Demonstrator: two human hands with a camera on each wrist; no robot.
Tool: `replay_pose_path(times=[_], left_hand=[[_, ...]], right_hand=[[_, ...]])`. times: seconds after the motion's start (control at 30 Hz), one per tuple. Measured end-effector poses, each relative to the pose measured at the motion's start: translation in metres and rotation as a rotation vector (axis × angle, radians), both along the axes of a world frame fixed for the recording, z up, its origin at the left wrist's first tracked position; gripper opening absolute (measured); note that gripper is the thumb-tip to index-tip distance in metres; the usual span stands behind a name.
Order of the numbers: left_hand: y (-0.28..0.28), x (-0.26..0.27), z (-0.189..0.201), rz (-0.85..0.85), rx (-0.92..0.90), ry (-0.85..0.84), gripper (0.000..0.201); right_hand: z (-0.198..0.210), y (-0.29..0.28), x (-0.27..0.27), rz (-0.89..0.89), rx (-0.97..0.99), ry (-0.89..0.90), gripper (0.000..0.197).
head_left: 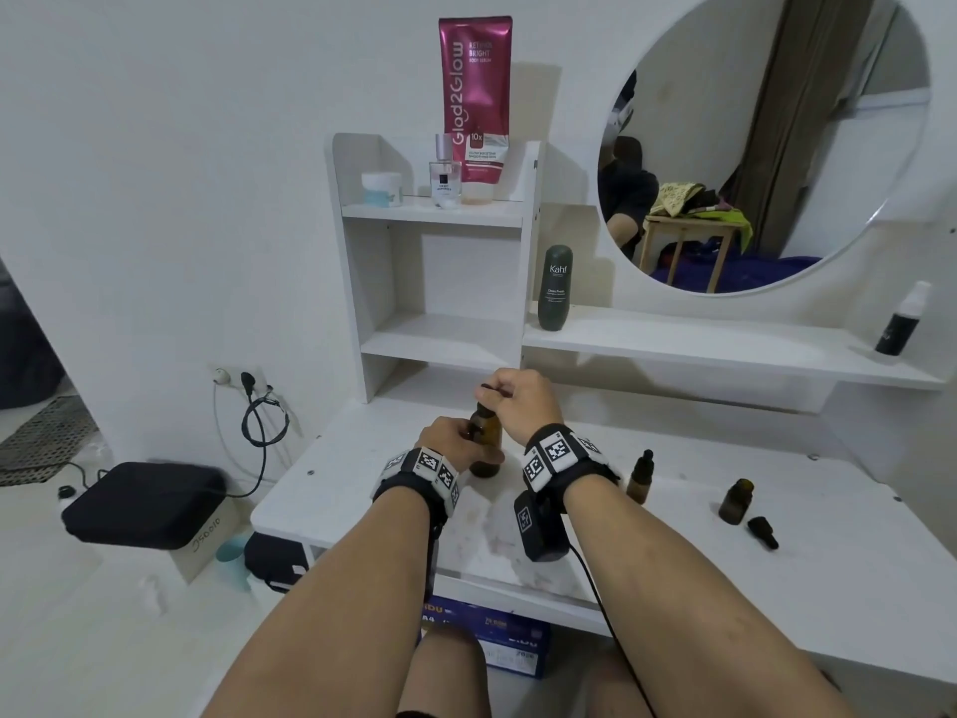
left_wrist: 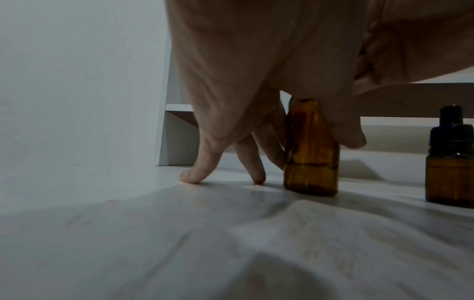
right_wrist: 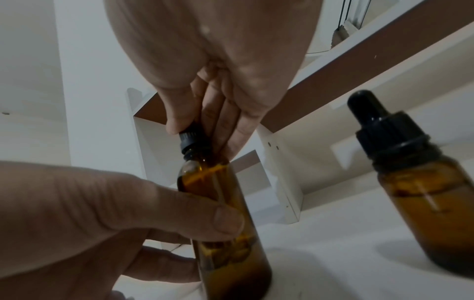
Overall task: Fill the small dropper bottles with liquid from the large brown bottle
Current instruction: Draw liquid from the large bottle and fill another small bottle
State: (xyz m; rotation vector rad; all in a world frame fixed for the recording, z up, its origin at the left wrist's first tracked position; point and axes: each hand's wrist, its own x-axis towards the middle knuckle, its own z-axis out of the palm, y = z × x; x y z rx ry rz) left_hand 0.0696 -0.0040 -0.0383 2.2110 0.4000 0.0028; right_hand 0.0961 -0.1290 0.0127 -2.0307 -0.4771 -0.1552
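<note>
The big brown bottle (head_left: 486,443) is standing upright on the white worktop (head_left: 673,551), right in front of the person. The left hand (head_left: 445,442) is holding it still, with the thumb and some fingers (left_wrist: 346,134) curling round its side while two other fingers are touching the worktop. The right hand (head_left: 520,401) is sitting on top of the bottle, and its fingers (right_wrist: 179,119) are pinching the black dropper cap (right_wrist: 191,140), which is at the bottle's neck. I think the dropper is sucking up liquid or is about to come out. One small dropper bottle (head_left: 641,476) is standing just to the right with its cap on, and it is looking partly full, so that one may be done. Another small bottle (head_left: 736,501) is standing farther right, open, with its black dropper (head_left: 763,532) lying beside it. That one is probably waiting for its liquid.
</note>
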Motion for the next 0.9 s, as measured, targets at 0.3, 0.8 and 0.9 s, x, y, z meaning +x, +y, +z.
replay_pose_path(times=[0.3, 0.8, 0.9], left_hand=[[0.0000, 0.0015, 0.0003, 0.000, -0.006, 0.003, 0.030], [-0.0020, -0.0017, 0.0035, -0.001, -0.024, 0.011, 0.024], [-0.0018, -0.0021, 0.0038, 0.009, -0.017, 0.016, 0.026]], right_hand=[[-0.0032, 0.0002, 0.0020, 0.007, 0.031, 0.012, 0.010], [0.0019, -0.0008, 0.0035, 0.006, -0.045, -0.010, 0.010], [0.0042, -0.0013, 0.0050, 0.024, -0.065, -0.013, 0.010]])
